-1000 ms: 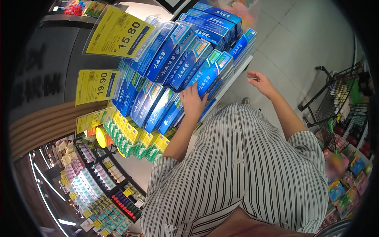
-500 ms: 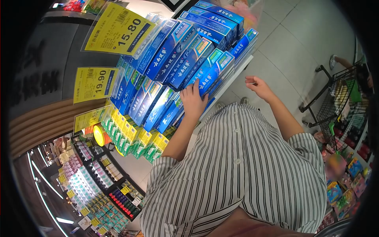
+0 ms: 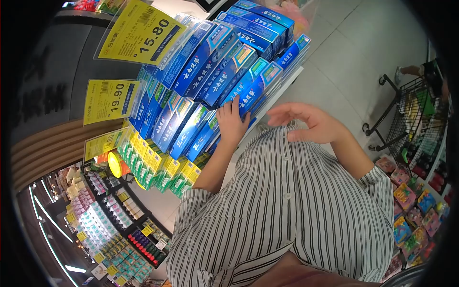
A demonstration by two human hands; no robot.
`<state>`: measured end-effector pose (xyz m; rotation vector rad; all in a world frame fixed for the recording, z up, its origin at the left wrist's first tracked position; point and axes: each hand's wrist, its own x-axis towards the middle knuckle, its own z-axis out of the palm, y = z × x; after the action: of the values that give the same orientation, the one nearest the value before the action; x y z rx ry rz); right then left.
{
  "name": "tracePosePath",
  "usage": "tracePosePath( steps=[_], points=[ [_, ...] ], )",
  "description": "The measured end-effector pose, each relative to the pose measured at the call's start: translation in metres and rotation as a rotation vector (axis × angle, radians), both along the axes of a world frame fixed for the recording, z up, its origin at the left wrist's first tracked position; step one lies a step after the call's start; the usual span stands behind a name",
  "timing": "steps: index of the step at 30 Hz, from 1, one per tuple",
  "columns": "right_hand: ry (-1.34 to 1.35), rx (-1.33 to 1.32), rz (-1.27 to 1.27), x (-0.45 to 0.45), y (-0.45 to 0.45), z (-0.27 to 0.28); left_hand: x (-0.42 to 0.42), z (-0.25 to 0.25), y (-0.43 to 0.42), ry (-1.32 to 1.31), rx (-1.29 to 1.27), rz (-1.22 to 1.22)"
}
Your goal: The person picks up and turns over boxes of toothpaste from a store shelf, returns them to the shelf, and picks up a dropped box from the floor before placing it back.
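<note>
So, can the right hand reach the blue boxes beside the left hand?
Probably yes: the right hand looks empty, and no visible object blocks the space between it and the blue boxes.

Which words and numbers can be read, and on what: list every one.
"15.80": upper yellow price card
"19.90": middle price card
".80": lower price card, first digit unclear
"云南": upper blue boxes, following characters unclear
"三七": lower blue box
Too small or blurred: cards' fine print, green boxes, dark panel, shelf goods.

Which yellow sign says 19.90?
The middle sign, with 19.90 in big black print. The upper sign says 15.80; the number on the lower sign ends in 80.
</note>
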<state>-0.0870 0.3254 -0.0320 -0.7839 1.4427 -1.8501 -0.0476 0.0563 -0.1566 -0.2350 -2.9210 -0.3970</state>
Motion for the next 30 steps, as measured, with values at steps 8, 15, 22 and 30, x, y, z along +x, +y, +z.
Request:
tracePosePath(
  steps=[8, 15, 22, 30],
  points=[
    [0.052, -0.135, 0.135, 0.009, -0.007, 0.032, 0.002, 0.000, -0.004, 0.013, 0.052, 0.027],
    [0.111, -0.287, 0.199, 0.007, -0.012, 0.045, 0.000, 0.003, -0.005, 0.014, 0.055, 0.004],
    [-0.008, -0.636, 0.412, 0.007, -0.016, 0.071, -0.001, 0.000, -0.008, 0.016, 0.063, -0.008],
    [-0.122, -0.806, 0.449, 0.020, -0.029, 0.090, -0.002, 0.000, -0.009, 0.014, 0.061, -0.021]
  ],
)
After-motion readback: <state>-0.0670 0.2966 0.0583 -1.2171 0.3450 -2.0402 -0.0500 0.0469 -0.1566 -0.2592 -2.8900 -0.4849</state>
